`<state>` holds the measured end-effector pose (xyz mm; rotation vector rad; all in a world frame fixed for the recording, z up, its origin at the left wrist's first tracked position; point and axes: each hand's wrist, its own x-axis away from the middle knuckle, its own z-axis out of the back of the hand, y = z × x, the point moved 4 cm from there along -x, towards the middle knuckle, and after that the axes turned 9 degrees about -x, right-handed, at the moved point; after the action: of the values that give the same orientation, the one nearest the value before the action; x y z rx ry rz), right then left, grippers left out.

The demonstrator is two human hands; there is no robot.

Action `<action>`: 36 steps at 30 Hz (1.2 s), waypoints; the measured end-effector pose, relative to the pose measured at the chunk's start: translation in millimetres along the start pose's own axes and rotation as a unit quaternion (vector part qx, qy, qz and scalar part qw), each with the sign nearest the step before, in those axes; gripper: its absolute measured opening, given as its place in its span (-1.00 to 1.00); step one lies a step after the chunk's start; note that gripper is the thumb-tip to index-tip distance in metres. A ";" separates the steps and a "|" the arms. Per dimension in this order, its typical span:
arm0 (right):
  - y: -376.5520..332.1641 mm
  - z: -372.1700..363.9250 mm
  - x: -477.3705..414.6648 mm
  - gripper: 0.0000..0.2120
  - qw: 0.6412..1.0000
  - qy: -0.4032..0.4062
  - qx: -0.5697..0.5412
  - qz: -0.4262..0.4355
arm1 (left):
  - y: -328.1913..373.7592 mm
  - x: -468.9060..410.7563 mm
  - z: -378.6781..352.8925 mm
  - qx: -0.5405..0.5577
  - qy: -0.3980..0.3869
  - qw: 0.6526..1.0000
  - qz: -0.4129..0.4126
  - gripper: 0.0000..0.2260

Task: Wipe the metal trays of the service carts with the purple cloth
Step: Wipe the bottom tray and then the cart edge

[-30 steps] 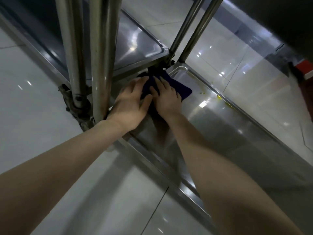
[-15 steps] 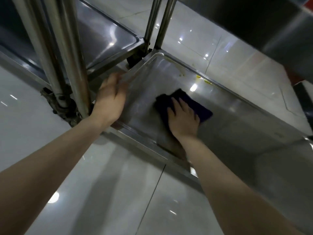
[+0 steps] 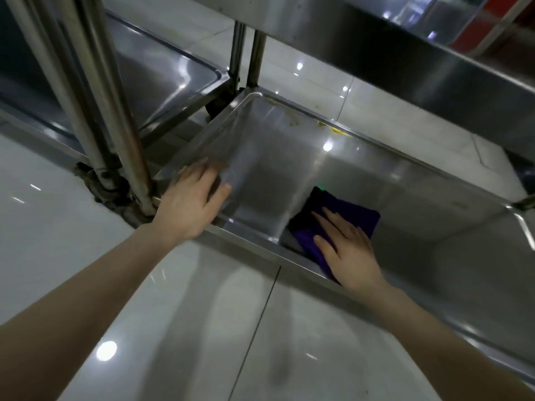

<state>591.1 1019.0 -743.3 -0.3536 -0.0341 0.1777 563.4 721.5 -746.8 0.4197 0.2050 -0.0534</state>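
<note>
The purple cloth (image 3: 347,215) lies flat on the bottom metal tray (image 3: 275,157) of the right cart, close to its near rim. My right hand (image 3: 347,253) presses on the cloth with straight, spread fingers. My left hand (image 3: 191,204) rests on the tray's near left corner, fingers laid over the rim beside the cart's upright posts (image 3: 115,111). Small yellow and brown stains (image 3: 335,130) sit along the tray's far rim.
A second cart's lower tray (image 3: 162,70) stands at the left, touching the first cart. A higher metal shelf (image 3: 405,59) overhangs the tray at upper right. Caster wheels (image 3: 104,186) sit below the posts. Glossy tiled floor (image 3: 202,328) lies in front.
My right hand has slid the cloth from the far left corner of the tray towards the near rim and to the right. My left hand left the cloth and settled on the tray's corner.
</note>
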 end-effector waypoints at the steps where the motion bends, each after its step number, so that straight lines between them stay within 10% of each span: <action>1: 6.1 3.7 4.4 -0.55 1.000 -0.007 0.008 -0.012 | 2.1 1.6 0.5 -0.007 0.012 1.000 -0.015 -0.65; 10: -128.0 -51.5 -17.1 -0.56 0.981 -0.083 -0.043 0.171 | 10.0 20.5 8.5 0.069 0.040 0.997 -0.015 -0.60; 21: 159.6 74.4 141.9 -0.59 0.994 -0.103 0.040 -0.004 | 173.9 43.6 -57.0 -0.084 -0.075 0.958 -0.265 -0.46; 30: 75.1 18.6 91.1 -0.60 0.998 -0.028 -0.010 0.062 | 221.1 34.2 -82.1 0.127 -0.109 0.970 -0.178 -0.51; 36: 153.6 52.4 143.1 -0.60 1.000 0.009 -0.002 0.015 | 227.2 39.3 -89.2 -0.031 -0.134 0.942 -0.307 -0.46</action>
<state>702.8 1204.2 -747.2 -0.3604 -0.0124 0.2045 606.5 965.0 -744.0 0.2688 0.0620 -0.7145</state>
